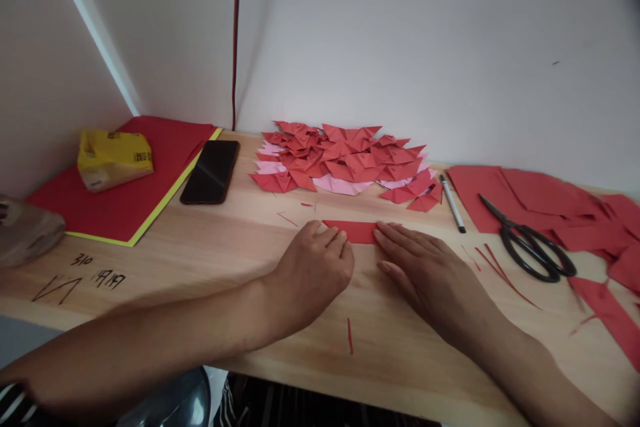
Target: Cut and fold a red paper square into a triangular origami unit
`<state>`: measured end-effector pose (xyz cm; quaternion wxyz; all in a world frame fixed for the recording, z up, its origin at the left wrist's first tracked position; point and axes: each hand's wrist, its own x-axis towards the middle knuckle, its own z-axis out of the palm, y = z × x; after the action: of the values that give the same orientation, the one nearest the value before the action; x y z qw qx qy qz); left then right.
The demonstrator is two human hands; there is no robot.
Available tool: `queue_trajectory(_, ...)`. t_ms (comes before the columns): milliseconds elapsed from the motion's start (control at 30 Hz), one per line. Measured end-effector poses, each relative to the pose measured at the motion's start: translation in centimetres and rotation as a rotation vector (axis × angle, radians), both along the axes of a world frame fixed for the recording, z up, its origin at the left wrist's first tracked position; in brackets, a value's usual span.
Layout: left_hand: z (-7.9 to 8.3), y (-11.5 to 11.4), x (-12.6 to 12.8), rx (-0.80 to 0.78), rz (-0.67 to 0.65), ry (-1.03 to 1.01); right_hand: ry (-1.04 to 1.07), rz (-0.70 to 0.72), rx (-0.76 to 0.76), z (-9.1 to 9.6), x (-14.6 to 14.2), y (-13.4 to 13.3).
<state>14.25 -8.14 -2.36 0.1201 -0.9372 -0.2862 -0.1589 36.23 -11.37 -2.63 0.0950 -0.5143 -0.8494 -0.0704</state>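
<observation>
A red paper strip [361, 232] lies flat on the wooden table [310, 387], its long side running left to right. My left hand [316, 270] has its fingers curled closed on the strip's left end; the fingertips are partly hidden. At the other end, my right hand [425, 267] lies with its fingers stretched out flat over the paper, thumb apart. Beyond the strip is a pile of folded red and pink paper pieces [345, 157]. A thin red paper scrap [350, 336] lies nearer the table's front edge.
To the right are a white pen [453, 203], black scissors [533, 250], red paper sheets [475, 197] and thin offcuts [505, 273]. On the left lie a black phone [210, 172], large red sheets [113, 213] and a yellow packet [115, 157]. A wall stands behind.
</observation>
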Motion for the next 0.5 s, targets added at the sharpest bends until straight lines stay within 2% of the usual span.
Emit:
queue_trajectory(200,0.2,0.5,-0.3,-0.075,0.008,-0.040,0.102,-0.007,0.018,-0.3,0.0,0.3)
queue_trajectory(333,-0.2,1.8,-0.3,-0.245,0.034,-0.168,0.223,-0.068,0.030,-0.3,-0.1,0.9)
queue_trajectory(500,-1.0,3.2,0.0,-0.481,0.103,-0.406,0.262,-0.143,-0.067,-0.4,-0.6,1.8)
